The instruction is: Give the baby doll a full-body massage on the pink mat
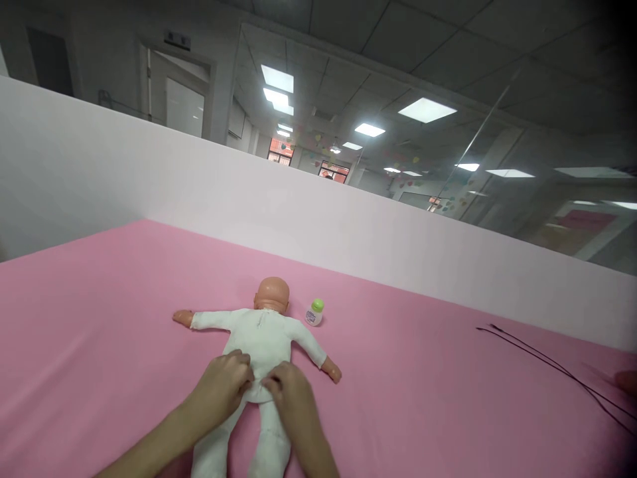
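A baby doll (263, 348) with a white cloth body lies face down, its arms spread and its bald head pointing away from me. Over the left side of its lower back, my left hand (229, 380) is closed, with the fingers curled against the cloth. My right hand (291, 392) is closed too, thumb and fingers pinched together on the right side of the lower back. A small gap separates the two hands. My fingertips are partly hidden. Beside the doll's head stands a small clear bottle (314, 313) with a green cap.
A pink covered surface (408, 385) bears the doll and bottle. Behind it runs a white low wall (279, 199) with glass above. Thin dark cords (552, 362) lie at the right, near a blurred skin-toned shape (626, 382) at the edge.
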{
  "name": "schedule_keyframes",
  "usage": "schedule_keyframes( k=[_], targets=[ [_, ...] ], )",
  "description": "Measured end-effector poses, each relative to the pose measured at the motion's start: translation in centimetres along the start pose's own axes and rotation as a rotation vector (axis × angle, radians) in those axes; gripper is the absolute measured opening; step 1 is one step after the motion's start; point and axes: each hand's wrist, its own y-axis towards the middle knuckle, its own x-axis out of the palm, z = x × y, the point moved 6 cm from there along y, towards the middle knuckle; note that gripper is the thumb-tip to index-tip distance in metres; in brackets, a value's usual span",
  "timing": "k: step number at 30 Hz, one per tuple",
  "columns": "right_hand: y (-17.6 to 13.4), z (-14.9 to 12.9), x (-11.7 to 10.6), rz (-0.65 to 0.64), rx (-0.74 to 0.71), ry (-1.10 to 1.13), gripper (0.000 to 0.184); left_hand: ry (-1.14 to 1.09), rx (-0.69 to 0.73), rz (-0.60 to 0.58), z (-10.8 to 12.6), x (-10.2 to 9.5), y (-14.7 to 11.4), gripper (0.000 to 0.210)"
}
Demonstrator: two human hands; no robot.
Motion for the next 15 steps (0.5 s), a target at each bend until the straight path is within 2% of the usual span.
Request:
schedule_keyframes(
  k=[2,4,6,7,9,12,14,15],
  targets=[
    [1.4,1.7,-2.0,0.055,0.082,-0.017,0.027,-0.057,0.04,0.116,-0.7,-2.2,1.8,0.027],
    [2.7,3.3,-2.6,0.058,0.148,0.009,0.032,-0.11,0.036,0.307,-1.8,-3.9,4.0,0.027],
    [3.8,4.5,-1.6,-0.001,0.176,0.194,0.033,-0.174,-0.044,0.431,-3.4,-3.9,6.5,0.042],
    [4.3,4.8,-0.8,-0.04,0.181,0.335,0.033,-0.219,-0.105,0.443,-4.2,-3.3,7.8,0.051],
    [5.2,5.1,0.9,-0.107,0.195,0.636,0.034,-0.296,-0.222,0.391,-5.4,-1.6,9.9,0.067],
    [6.1,5.0,2.5,-0.152,0.258,1.03,0.047,-0.345,-0.356,0.24,-6.2,0.5,11.8,0.08],
    [6.6,4.7,3.0,-0.152,0.29,1.206,0.054,-0.352,-0.403,0.176,-6.4,0.7,12.3,0.08],
    [6.8,4.4,3.1,-0.135,0.293,1.26,0.054,-0.357,-0.386,0.179,-6.4,0.5,12.4,0.077]
  ],
)
